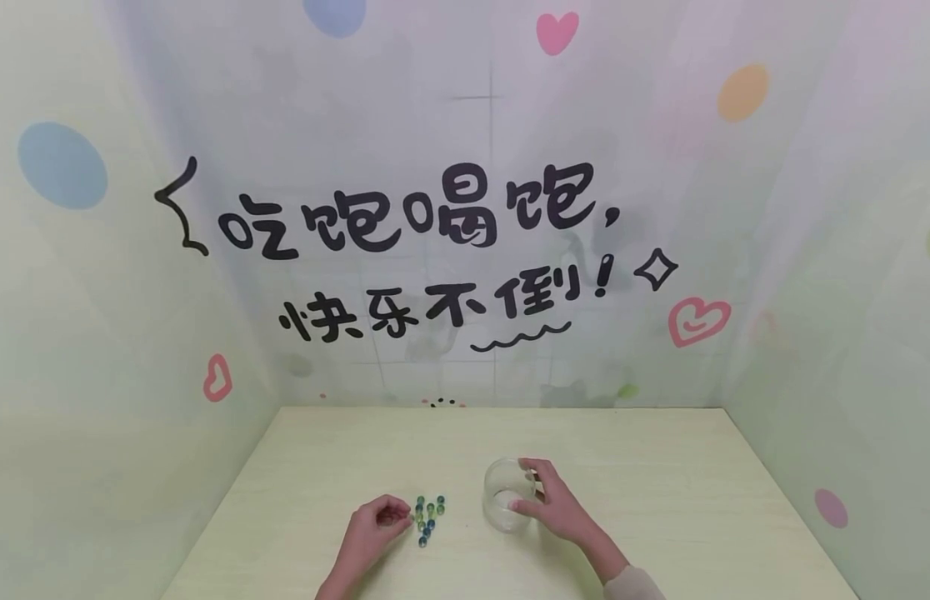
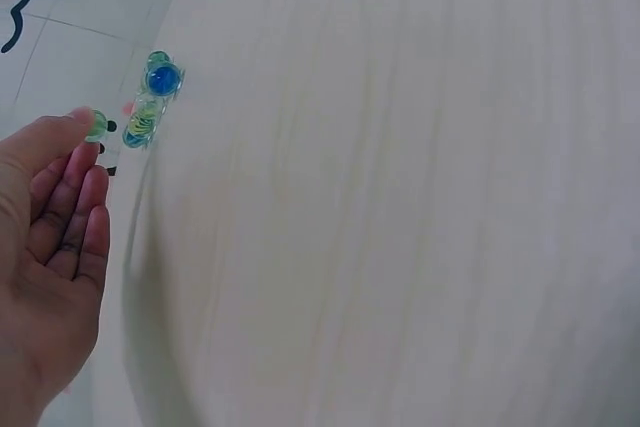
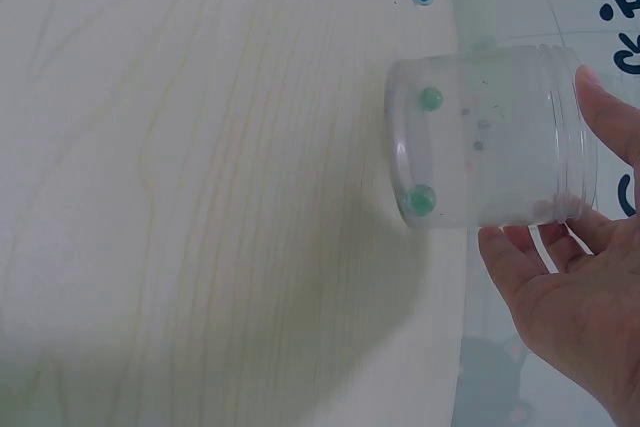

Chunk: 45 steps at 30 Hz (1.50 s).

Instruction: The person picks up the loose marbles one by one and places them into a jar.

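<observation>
Left: the left hand [image 1: 367, 533] stands just beside the loose marbles, its thumb and fingertips holding a single green glass marble [image 2: 97, 126] in a narrow pinch. The fingertip hold suits so small and smooth a ball, which a full fist would hide.

Centre: the loose glass marbles [image 1: 431, 508], blue and green, lie bunched on the pale wooden table [image 1: 285, 492]. Their closeness keeps them within the left fingers' reach; nothing visible fences them in.

Right of centre: a clear plastic jar [image 1: 499, 500], mouth upward, with two green marbles [image 3: 423, 199] at its base. The right hand [image 1: 561, 508] grips it near the threaded rim, thumb and fingers spread around the side, presumably to steady it. Whether the base sits fully flat cannot be told.
</observation>
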Available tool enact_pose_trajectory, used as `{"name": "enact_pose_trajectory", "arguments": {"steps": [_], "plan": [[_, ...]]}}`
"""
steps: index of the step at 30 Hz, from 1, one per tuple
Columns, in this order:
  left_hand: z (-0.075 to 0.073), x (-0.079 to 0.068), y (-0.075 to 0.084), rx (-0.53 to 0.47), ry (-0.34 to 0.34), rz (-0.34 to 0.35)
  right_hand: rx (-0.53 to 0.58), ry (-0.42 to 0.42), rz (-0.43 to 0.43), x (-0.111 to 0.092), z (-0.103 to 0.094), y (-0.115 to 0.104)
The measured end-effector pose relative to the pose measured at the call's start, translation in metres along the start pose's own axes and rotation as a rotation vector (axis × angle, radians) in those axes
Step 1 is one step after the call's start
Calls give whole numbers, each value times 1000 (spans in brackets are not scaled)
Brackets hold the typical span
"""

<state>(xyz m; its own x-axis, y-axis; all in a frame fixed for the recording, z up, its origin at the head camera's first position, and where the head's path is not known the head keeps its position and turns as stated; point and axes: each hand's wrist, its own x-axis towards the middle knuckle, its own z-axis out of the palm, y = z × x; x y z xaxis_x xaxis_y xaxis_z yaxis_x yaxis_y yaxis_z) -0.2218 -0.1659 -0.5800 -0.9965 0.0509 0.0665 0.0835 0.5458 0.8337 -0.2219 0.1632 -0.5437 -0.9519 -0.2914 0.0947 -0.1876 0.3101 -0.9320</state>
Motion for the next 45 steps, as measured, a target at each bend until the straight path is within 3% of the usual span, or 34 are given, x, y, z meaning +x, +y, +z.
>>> {"name": "enact_pose_trajectory", "arguments": {"steps": [26,33,45], "plan": [[-2,8,12,-40,5,-11,-14,1,5,1,0,0],[-2,8,14,-44,3,14,-15,-1,3,1,0,-1],[-2,7,28,-41,22,16,10,-4,14,0,-1,-1]]}}
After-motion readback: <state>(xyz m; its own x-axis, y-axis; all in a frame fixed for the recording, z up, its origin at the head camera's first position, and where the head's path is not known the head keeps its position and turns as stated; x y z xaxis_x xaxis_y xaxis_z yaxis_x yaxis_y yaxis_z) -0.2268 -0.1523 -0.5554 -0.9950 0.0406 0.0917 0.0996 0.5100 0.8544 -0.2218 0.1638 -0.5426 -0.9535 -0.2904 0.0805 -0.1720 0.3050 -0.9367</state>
